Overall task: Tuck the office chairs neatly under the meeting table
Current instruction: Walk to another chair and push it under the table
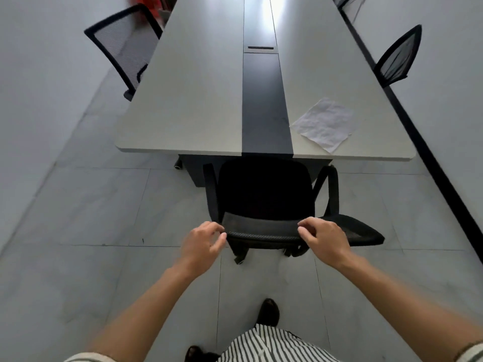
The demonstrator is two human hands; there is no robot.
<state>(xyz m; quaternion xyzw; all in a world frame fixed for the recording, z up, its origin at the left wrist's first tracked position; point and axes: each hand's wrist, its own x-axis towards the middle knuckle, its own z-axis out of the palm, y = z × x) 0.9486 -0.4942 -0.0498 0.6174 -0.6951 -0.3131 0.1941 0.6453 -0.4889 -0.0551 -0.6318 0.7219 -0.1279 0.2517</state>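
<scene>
A black mesh office chair stands at the near end of the long white meeting table, its seat front just under the table edge and its armrests outside it. My left hand is at the left end of the backrest's top rim, fingers loosely curled and thumb apart. My right hand is over the right part of the rim, fingers also loosely curled. Neither hand visibly grips the rim; whether the fingertips touch it I cannot tell.
A second mesh chair stands angled at the table's left side, and a third chair at the right side by the wall. A crumpled paper sheet lies on the table. A dark strip with a cable hatch runs along the middle.
</scene>
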